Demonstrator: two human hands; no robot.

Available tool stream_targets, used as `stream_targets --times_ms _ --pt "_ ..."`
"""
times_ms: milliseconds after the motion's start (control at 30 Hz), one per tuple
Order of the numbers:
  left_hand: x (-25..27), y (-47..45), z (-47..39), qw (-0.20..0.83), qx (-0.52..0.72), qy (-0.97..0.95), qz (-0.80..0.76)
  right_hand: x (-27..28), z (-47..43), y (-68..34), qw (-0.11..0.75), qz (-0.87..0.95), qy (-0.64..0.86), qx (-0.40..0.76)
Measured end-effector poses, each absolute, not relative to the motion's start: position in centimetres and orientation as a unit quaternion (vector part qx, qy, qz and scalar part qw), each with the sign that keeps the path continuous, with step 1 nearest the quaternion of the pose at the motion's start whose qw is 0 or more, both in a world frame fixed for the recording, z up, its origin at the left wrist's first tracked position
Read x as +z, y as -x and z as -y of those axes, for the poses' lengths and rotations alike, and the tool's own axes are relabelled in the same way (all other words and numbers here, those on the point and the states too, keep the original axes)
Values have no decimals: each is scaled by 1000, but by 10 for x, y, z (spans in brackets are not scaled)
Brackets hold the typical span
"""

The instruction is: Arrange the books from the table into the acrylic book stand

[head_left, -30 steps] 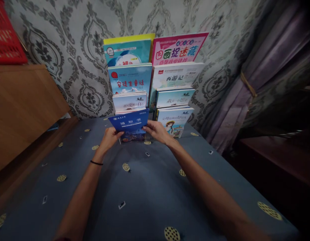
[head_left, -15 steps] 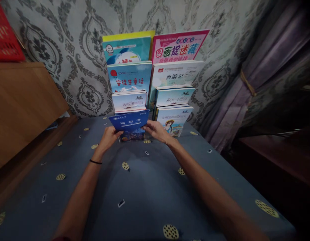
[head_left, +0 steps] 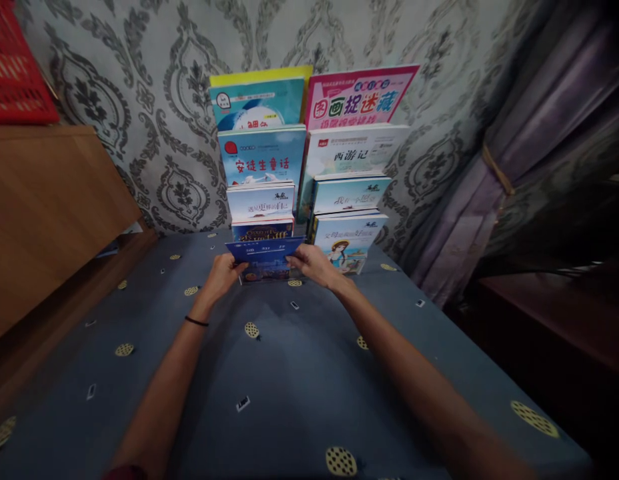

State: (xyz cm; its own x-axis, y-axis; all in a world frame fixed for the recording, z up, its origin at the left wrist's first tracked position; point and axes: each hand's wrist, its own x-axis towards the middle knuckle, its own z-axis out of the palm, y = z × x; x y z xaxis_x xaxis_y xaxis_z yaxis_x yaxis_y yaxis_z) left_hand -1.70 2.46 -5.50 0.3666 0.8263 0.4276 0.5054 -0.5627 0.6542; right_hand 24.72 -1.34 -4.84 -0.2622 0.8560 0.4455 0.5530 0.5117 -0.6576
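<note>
Patterned blue tablecloth (head_left: 289, 373) carries a tiered book rack (head_left: 309, 167) at its far edge. Left hand (head_left: 223, 275) and right hand (head_left: 314, 262) pinch the blue booklet (head_left: 266, 250) at the rack's front row. Booklet now tilted flatter and lower than half a second ago, exposing the dark-covered book (head_left: 263, 231) behind.

Pretty dim room. Grey damask wallpaper (head_left: 139, 100) behind, a wooden cabinet (head_left: 44, 213) on the left with a red crate (head_left: 17, 73) on top, purple curtains (head_left: 539, 147) tied back on the right, blue patterned tablecloth (head_left: 289, 373) below.
</note>
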Motion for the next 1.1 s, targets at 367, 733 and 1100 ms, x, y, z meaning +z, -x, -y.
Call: stream_targets --times_ms 367,733,1100 --pt "-16 21 -7 39 404 -818 -409 -39 18 -244 373 782 480 134" --pt "-34 30 -17 27 362 -823 -437 -34 21 -240 489 727 459 145" --pt "-24 34 -15 -8 312 -862 -400 -39 20 -237 504 703 481 142"
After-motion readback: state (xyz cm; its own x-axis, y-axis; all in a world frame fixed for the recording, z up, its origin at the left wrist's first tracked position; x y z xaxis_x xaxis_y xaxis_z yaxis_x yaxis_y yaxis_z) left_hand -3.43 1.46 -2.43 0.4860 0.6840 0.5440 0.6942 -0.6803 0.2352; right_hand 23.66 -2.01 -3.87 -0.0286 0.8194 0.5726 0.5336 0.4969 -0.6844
